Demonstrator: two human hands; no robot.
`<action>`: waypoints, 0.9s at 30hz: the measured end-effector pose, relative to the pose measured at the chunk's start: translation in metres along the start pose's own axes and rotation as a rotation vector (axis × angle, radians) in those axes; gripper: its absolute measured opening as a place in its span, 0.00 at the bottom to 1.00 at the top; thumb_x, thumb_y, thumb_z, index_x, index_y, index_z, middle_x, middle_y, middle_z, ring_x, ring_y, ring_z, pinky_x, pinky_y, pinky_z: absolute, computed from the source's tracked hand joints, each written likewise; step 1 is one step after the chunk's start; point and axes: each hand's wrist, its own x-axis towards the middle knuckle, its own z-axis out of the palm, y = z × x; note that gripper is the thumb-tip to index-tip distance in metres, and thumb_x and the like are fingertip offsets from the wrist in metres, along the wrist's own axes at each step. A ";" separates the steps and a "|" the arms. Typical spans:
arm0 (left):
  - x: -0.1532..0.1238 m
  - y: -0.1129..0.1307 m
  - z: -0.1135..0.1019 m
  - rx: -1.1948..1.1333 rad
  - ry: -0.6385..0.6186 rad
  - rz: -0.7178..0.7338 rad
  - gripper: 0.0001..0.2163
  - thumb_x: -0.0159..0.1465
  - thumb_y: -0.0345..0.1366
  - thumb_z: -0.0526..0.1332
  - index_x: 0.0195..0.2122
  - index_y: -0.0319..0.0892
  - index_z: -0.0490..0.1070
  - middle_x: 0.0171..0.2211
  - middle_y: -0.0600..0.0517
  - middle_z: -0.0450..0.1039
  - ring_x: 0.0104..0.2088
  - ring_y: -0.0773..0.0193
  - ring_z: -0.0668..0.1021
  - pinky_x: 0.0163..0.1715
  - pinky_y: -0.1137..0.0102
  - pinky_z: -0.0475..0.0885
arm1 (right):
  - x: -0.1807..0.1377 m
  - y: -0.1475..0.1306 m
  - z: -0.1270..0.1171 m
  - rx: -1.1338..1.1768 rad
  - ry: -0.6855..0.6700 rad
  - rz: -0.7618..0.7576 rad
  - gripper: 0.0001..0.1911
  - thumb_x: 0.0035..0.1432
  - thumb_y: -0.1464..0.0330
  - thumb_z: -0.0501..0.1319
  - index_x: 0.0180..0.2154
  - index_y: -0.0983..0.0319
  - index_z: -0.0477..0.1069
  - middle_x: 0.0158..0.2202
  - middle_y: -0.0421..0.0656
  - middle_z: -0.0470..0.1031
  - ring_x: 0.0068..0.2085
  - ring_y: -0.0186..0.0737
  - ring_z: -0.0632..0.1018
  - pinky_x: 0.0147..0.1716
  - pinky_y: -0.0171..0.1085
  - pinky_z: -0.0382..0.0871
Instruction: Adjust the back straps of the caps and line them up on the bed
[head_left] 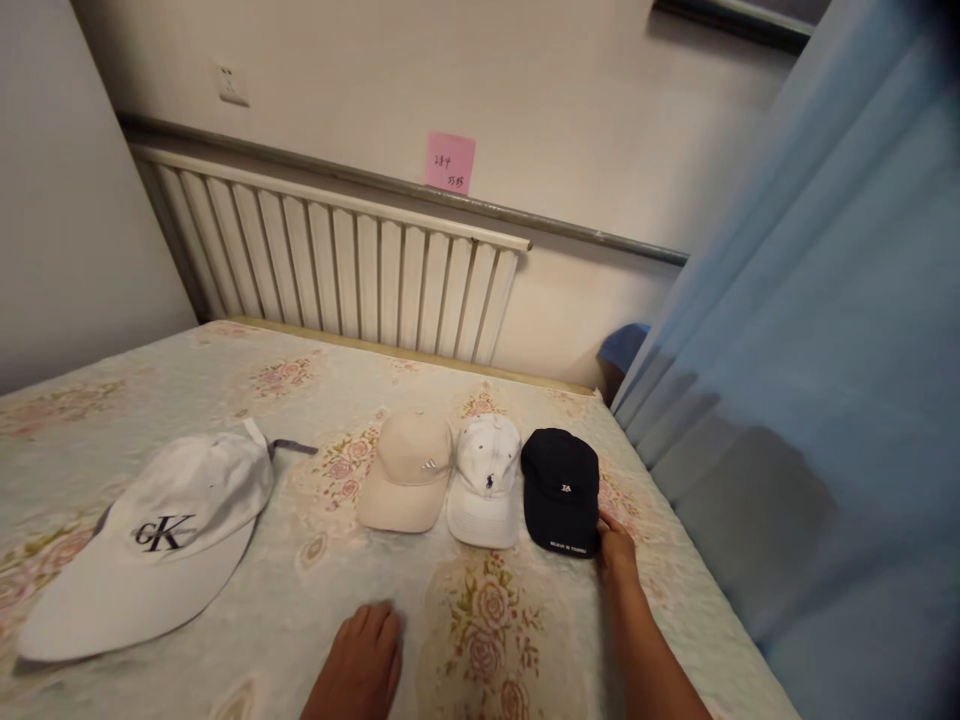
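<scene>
My right hand (pixel 618 548) grips the right edge of the brim of a black baseball cap (pixel 559 490) with small white lettering, its fingertips partly hidden behind the brim. Left of that cap lies a white baseball cap (pixel 486 470) with a dark blue rider logo, and beside it a beige baseball cap (pixel 409 470) with a striped logo. My left hand (pixel 363 650) rests on the bed below them, fingers curled together, nothing visible in it. Farther left, a large white cap (pixel 187 500) marked CK lies on its side, its dark strap stretched out.
All the caps lie on a bed with a floral cover (pixel 315 620). A white radiator (pixel 360 270) and a dark pipe run along the back wall. A blue curtain (pixel 810 380) hangs on the right, with a blue object (pixel 624 346) partly behind it. A pink note (pixel 450 162) sticks above the radiator.
</scene>
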 end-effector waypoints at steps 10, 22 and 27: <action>0.002 0.002 -0.005 -0.026 -0.030 -0.020 0.08 0.63 0.28 0.52 0.40 0.43 0.68 0.41 0.47 0.68 0.42 0.57 0.70 0.45 0.59 0.66 | -0.027 -0.003 0.000 -0.325 0.199 -0.268 0.16 0.46 0.70 0.56 0.38 0.61 0.74 0.45 0.48 0.76 0.53 0.48 0.70 0.56 0.45 0.55; 0.006 0.005 -0.013 -0.035 -0.067 -0.018 0.08 0.63 0.28 0.51 0.39 0.42 0.67 0.40 0.48 0.67 0.41 0.58 0.69 0.45 0.60 0.66 | -0.076 0.012 -0.009 -0.307 0.265 -0.364 0.13 0.47 0.71 0.55 0.37 0.61 0.71 0.42 0.48 0.76 0.50 0.47 0.71 0.54 0.42 0.56; 0.008 0.006 -0.016 -0.035 -0.061 -0.018 0.08 0.63 0.28 0.50 0.38 0.42 0.68 0.39 0.48 0.67 0.41 0.58 0.69 0.44 0.60 0.65 | -0.098 0.013 -0.009 -0.255 0.286 -0.299 0.04 0.47 0.70 0.57 0.27 0.58 0.69 0.33 0.44 0.75 0.45 0.46 0.73 0.49 0.41 0.60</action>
